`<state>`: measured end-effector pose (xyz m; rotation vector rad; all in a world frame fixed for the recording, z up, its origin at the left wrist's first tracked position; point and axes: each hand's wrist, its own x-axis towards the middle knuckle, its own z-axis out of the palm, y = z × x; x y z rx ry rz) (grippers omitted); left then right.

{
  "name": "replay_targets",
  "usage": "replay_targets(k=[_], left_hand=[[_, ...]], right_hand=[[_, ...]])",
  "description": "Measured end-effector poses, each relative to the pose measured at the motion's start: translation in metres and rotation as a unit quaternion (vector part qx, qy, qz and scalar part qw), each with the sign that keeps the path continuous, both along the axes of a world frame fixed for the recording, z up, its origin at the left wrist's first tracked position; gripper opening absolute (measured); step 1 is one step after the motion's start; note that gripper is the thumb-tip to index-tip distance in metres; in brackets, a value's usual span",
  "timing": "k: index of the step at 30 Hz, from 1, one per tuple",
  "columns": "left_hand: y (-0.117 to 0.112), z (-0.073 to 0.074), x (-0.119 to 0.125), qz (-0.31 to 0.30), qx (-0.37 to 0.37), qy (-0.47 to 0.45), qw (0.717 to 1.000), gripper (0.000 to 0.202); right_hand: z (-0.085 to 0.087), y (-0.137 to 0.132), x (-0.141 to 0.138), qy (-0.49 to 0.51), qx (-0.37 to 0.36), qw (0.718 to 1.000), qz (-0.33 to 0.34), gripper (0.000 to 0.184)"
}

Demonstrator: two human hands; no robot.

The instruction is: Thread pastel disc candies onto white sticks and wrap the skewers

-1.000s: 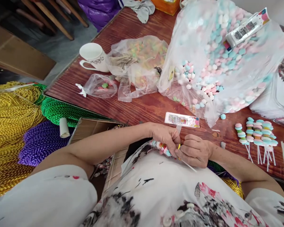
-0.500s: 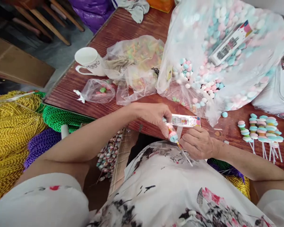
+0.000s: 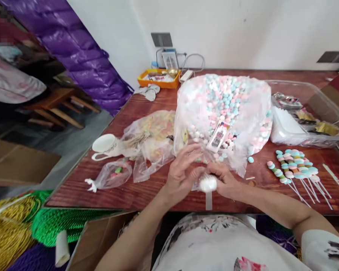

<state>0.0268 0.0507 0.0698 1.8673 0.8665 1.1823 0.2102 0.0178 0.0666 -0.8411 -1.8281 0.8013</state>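
My left hand (image 3: pixel 183 171) is at the front edge of the table, its fingers stretched forward and the thumb reaching toward a shiny white rounded bundle (image 3: pixel 208 183). On the bundle's right side, my right hand (image 3: pixel 226 181) grips with bent fingers. What the bundle is made of cannot be told. A pale strip of tape (image 3: pixel 209 201) hangs below it at the table edge. Just beyond my hands, a printed white packet (image 3: pixel 219 136) lies on a big clear bag (image 3: pixel 189 98) of pink, blue and white candies. Candy skewers (image 3: pixel 298 165) on white sticks lie to the right.
A white mug (image 3: pixel 104 143), a small knotted bag (image 3: pixel 110 177) and a bag of gummies (image 3: pixel 158 128) stand at left. An orange tray (image 3: pixel 158 81) is at the back. A clear plastic bin (image 3: pixel 313 141) stands at right; bead strands (image 3: pixel 59 222) hang below left.
My view has tilted up toward the wall. The candy skewer my left hand held is no longer visible in it. My hands have come together at the white bundle.
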Motion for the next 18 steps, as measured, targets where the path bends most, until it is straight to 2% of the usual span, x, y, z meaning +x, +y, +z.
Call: replay_targets(k=[1, 3, 5, 6, 8, 9, 10, 12, 14, 15, 17, 18], left_hand=[[-0.004, -0.002, 0.000, 0.014, -0.035, -0.030, 0.999, 0.049], [-0.018, -0.010, 0.002, -0.026, -0.178, -0.090, 0.980, 0.062], [-0.032, -0.018, 0.003, -0.107, -0.341, -0.141, 0.923, 0.063], [-0.038, -0.022, 0.002, -0.140, -0.400, -0.156, 0.892, 0.060], [-0.048, -0.025, -0.002, -0.176, -0.460, -0.154, 0.857, 0.049], [-0.052, -0.026, -0.005, -0.185, -0.464, -0.136, 0.855, 0.043], [-0.056, -0.026, -0.008, -0.188, -0.453, -0.105, 0.865, 0.039], [-0.062, -0.027, -0.013, -0.163, -0.369, -0.016, 0.915, 0.036], [-0.066, -0.032, -0.016, -0.082, -0.194, 0.089, 0.974, 0.033], [-0.067, -0.036, -0.017, -0.032, -0.087, 0.140, 0.986, 0.034], [-0.068, -0.045, -0.018, 0.044, 0.096, 0.221, 0.970, 0.041], [-0.069, -0.050, -0.019, 0.065, 0.158, 0.246, 0.954, 0.046]], right_hand=[[-0.003, 0.002, 0.001, -0.009, 0.031, 0.999, -0.034, 0.020], [-0.007, 0.006, 0.003, -0.037, 0.129, 0.987, -0.084, 0.016], [-0.010, 0.006, 0.005, -0.078, 0.250, 0.961, -0.090, 0.014], [-0.012, 0.004, 0.005, -0.104, 0.297, 0.946, -0.081, 0.014], [-0.020, 0.000, 0.004, -0.151, 0.345, 0.924, -0.070, 0.014], [-0.024, -0.003, 0.004, -0.171, 0.346, 0.920, -0.068, 0.014], [-0.028, -0.005, 0.004, -0.187, 0.338, 0.920, -0.066, 0.014], [-0.034, -0.009, 0.002, -0.197, 0.301, 0.931, -0.057, 0.016], [-0.040, -0.013, -0.003, -0.157, 0.211, 0.964, -0.048, 0.018], [-0.042, -0.015, -0.007, -0.121, 0.143, 0.981, -0.043, 0.019], [-0.047, -0.018, -0.019, -0.056, -0.010, 0.998, -0.022, 0.020], [-0.049, -0.019, -0.024, -0.043, -0.075, 0.996, -0.001, 0.022]])
